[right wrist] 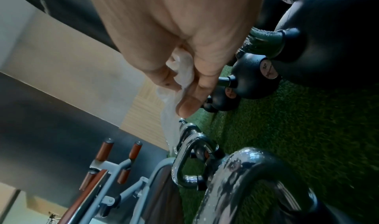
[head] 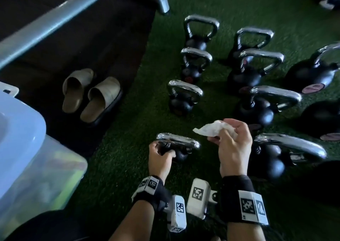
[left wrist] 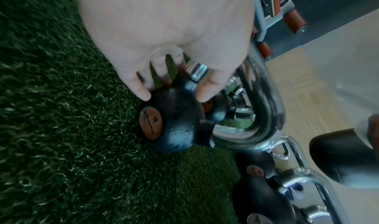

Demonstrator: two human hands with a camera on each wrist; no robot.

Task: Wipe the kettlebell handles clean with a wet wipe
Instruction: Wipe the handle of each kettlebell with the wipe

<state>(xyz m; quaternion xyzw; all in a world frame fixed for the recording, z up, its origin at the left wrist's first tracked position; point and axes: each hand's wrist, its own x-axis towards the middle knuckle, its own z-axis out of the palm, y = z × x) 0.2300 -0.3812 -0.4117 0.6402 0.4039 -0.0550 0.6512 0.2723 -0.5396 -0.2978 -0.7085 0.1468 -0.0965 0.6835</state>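
A small black kettlebell (head: 181, 154) (left wrist: 174, 123) with a chrome handle (head: 178, 142) (left wrist: 264, 114) stands on the green turf nearest me. My left hand (head: 161, 154) (left wrist: 172, 91) grips its black body just under the handle, thumb and fingers curled round it. My right hand (head: 231, 141) (right wrist: 184, 88) hovers just right of and above that handle, holding a crumpled white wet wipe (head: 209, 130) (right wrist: 180, 75) pinched between thumb and fingers. The wipe is clear of the chrome.
Several more chrome-handled kettlebells (head: 184, 97) stand in rows ahead and to the right (head: 265, 104). A large one (head: 276, 159) sits close by my right hand. A pair of beige slippers (head: 90, 97) lies on a dark mat; a clear plastic bin (head: 36, 163) stands left.
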